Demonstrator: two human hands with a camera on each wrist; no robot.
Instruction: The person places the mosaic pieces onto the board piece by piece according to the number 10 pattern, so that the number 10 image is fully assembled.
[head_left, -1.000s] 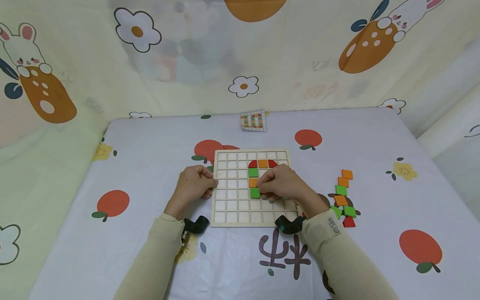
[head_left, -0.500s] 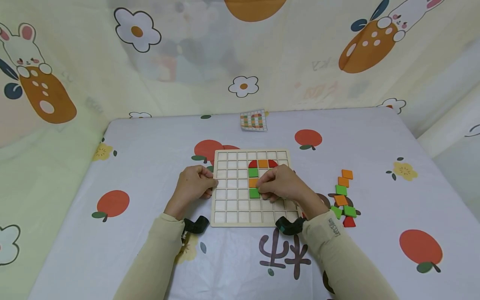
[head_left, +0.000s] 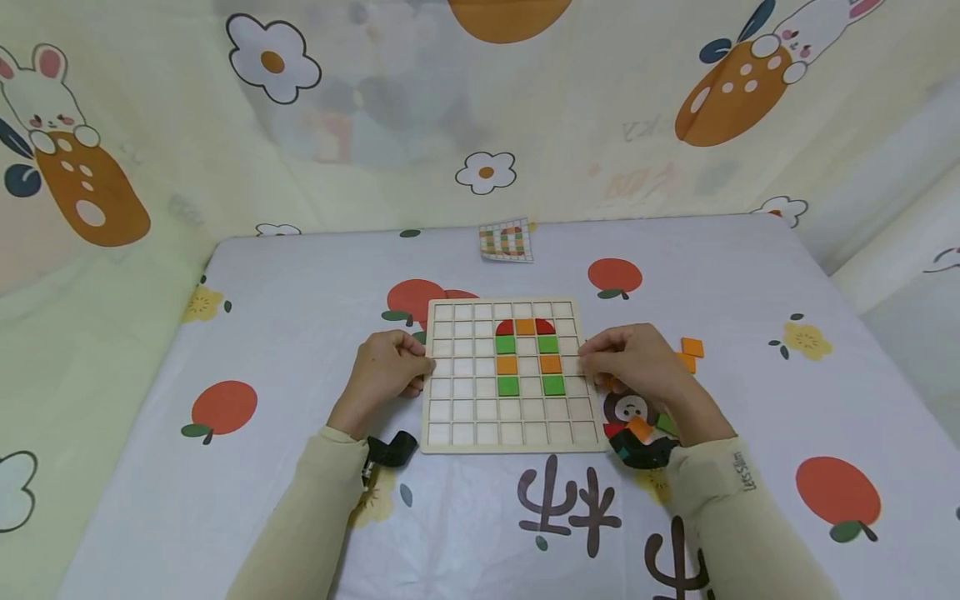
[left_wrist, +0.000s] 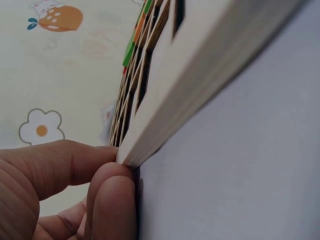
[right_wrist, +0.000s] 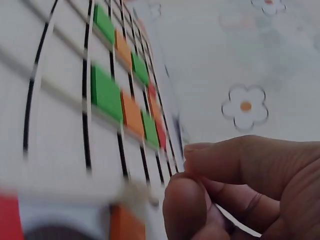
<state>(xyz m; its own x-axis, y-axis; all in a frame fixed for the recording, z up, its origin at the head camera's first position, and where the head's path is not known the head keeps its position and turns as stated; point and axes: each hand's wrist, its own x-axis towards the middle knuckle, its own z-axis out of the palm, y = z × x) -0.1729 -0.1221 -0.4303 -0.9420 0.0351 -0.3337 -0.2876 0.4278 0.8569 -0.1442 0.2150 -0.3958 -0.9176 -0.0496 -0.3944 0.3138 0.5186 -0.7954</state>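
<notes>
Grid board [head_left: 513, 452] holds red, orange, green tiles [head_left: 550, 364].

- A pale cream cloth wall [head_left: 360, 200] rises behind the table, blurred patches faintly visible in it.
- White, dark-outlined flowers [head_left: 274, 60] with orange-brown centres decorate it.
- Printed rabbits lean over spotted orange-brown shapes [head_left: 90, 192], one at each side.
- To the left hangs more cream fabric [head_left: 45, 367]; to the right, a whiter drape [head_left: 900, 208] falls in soft folds.
- A pale lavender-white cloth covers the table [head_left: 300, 517], printed with red fruits [head_left: 225, 406], yellow blossoms [head_left: 807, 347] and dark lettering [head_left: 550, 496].
- Light is soft and diffuse.
</notes>
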